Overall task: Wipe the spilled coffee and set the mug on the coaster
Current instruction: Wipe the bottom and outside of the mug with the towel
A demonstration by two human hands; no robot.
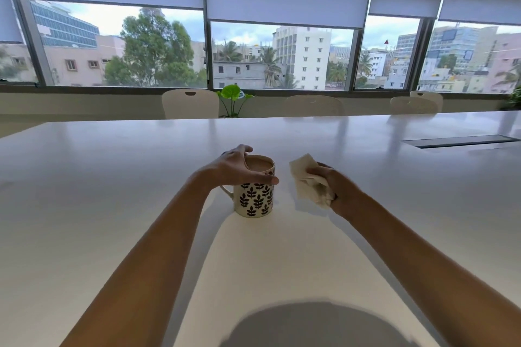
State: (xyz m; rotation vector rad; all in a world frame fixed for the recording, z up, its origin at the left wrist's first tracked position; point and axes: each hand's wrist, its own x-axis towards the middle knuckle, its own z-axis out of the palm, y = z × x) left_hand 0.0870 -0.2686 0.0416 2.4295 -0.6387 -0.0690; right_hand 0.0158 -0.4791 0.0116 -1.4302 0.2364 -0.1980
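The rim of the mug (255, 200) is gripped from above by the curled fingers (242, 148) of the left hand (232, 167). The mug is stood upright on the counter (112, 177), with its handle pointed left. Just to the right, a crumpled tissue (307, 182) is held by the right hand (337, 187).

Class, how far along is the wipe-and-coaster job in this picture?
Done: uncertain; no spill shows on the white table. In hand: the left hand grips the cream leaf-patterned mug by its rim; the right hand holds a crumpled white paper napkin. Left: setting the mug on a coaster, which is not in view.
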